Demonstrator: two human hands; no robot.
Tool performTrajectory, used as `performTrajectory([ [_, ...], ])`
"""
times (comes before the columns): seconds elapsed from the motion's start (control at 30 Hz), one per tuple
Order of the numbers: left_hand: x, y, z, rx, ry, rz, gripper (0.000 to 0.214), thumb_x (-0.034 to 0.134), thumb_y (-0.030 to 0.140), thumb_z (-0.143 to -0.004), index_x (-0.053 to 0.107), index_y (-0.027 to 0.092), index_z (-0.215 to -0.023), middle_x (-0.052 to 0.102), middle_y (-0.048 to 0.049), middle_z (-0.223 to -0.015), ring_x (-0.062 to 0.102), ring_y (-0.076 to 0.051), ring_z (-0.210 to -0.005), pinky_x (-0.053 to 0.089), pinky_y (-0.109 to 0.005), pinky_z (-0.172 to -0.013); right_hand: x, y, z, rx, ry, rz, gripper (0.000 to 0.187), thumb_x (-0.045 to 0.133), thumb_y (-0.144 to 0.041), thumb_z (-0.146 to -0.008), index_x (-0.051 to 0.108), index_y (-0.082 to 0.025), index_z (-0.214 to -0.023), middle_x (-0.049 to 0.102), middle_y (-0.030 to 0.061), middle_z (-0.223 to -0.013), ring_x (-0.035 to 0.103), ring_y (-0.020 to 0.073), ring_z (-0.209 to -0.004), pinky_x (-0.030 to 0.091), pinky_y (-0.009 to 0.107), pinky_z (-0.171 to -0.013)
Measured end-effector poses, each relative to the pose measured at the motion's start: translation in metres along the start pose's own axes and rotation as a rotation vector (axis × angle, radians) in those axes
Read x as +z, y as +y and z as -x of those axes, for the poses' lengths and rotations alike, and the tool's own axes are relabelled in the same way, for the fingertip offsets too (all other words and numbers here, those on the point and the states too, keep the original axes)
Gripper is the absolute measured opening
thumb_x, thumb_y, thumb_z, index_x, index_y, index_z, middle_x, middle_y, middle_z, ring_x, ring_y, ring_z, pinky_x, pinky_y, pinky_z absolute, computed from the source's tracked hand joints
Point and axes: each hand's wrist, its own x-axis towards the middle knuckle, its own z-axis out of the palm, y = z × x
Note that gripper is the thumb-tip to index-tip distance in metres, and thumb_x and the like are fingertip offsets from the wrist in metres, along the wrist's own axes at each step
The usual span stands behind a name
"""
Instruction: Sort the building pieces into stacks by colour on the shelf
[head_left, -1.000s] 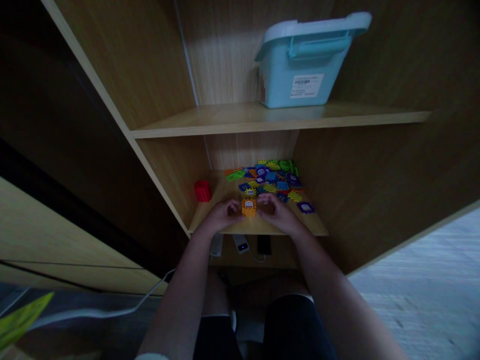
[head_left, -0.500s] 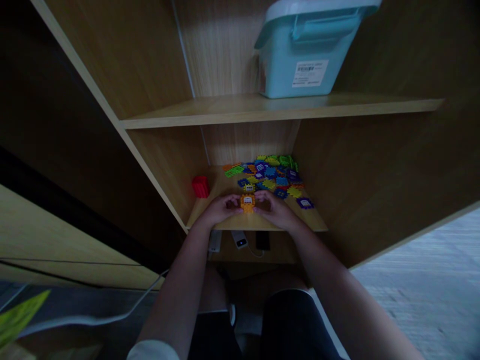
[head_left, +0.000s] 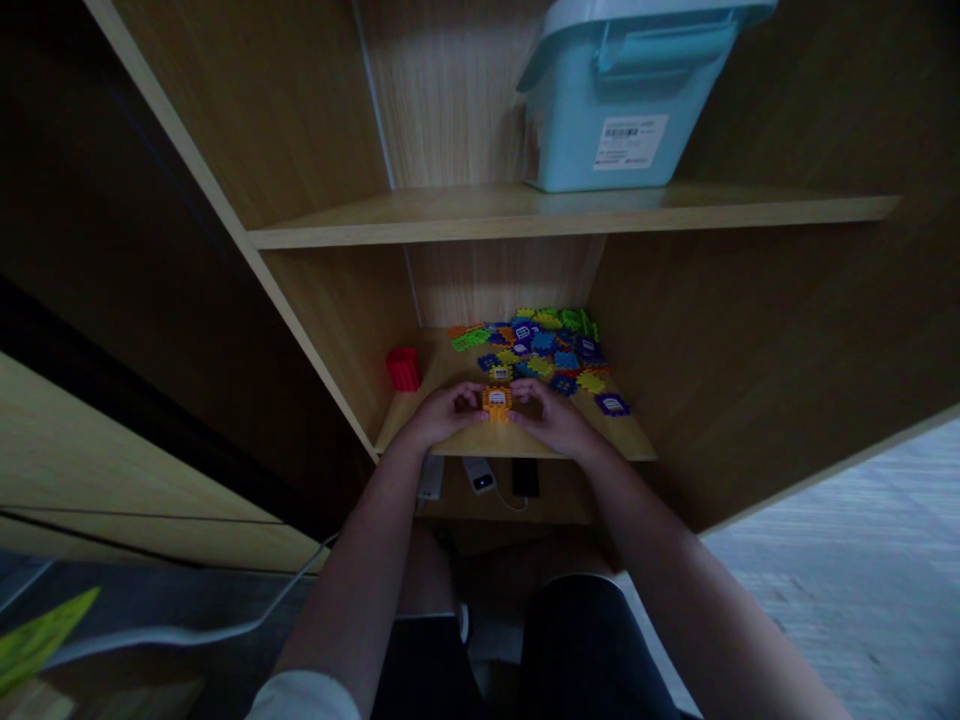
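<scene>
Between my two hands, over the front of the middle shelf, is an orange block built of toothed building pieces (head_left: 496, 404), with a white window shape on top. My left hand (head_left: 448, 413) pinches its left side with thumb and fingers. On the opposite side, my right hand (head_left: 550, 416) grips it the same way. Just behind the block lies a yellow piece with a white window (head_left: 500, 373). Beyond it spreads a pile of flat toothed building pieces (head_left: 541, 343) in blue, purple, yellow, green and orange. A purple piece (head_left: 612, 404) lies apart at the right.
A red block (head_left: 403, 370) stands at the shelf's left. On the upper shelf sits a light blue lidded bin (head_left: 626, 110). Below are a white device with a dark screen (head_left: 480, 476), a black device (head_left: 525, 478) and a white cable. Cabinet walls flank both sides.
The view has shifted slightly. Both hands keep their hold on the orange block, which looks nearly unchanged in place.
</scene>
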Motion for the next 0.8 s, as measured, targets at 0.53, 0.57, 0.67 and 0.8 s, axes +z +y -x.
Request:
performTrajectory([
  [0.53, -0.0006, 0.0058, 0.0008, 0.004, 0.006, -0.030, 0.052, 0.081, 0.052, -0.090, 0.072, 0.024, -0.133, 0.073, -0.0016, -0.100, 0.062, -0.015, -0.083, 0.049, -0.028, -0.077, -0.0026, 0.0004, 0.0025, -0.002, -0.006, 0.065, 0.041, 0.077, -0.041, -0.096, 0.062, -0.029, -0.132, 0.074, 0.0072, -0.131, 0.071, 0.0255, -0.114, 0.058, 0.048, -0.105],
  [0.57, -0.0005, 0.0049, 0.0005, 0.002, 0.001, -0.032, 0.052, 0.080, 0.051, -0.090, 0.072, 0.025, -0.134, 0.073, -0.0015, -0.101, 0.062, -0.015, -0.083, 0.049, -0.028, -0.077, -0.0029, 0.0003, 0.0025, 0.000, -0.002, 0.076, 0.040, 0.077, -0.041, -0.096, 0.062, -0.029, -0.132, 0.074, 0.0072, -0.132, 0.071, 0.0256, -0.113, 0.059, 0.048, -0.105],
  [0.67, -0.0001, 0.0034, 0.0000, 0.001, -0.007, -0.025, 0.051, 0.080, 0.050, -0.091, 0.071, 0.026, -0.135, 0.073, -0.0020, -0.104, 0.063, -0.016, -0.085, 0.050, -0.029, -0.080, -0.0034, 0.0008, 0.0025, -0.009, 0.003, 0.079, 0.039, 0.076, -0.042, -0.097, 0.062, -0.030, -0.132, 0.073, 0.0069, -0.132, 0.071, 0.0257, -0.113, 0.059, 0.048, -0.104],
  [0.8, 0.0005, 0.0023, -0.0004, 0.010, -0.001, -0.012, 0.050, 0.081, 0.050, -0.090, 0.072, 0.025, -0.132, 0.075, -0.0034, -0.108, 0.066, -0.017, -0.089, 0.051, -0.030, -0.083, -0.0031, 0.0012, 0.0024, -0.023, -0.002, 0.059, 0.039, 0.074, -0.044, -0.098, 0.062, -0.030, -0.133, 0.073, 0.0073, -0.132, 0.071, 0.0258, -0.113, 0.058, 0.047, -0.105],
])
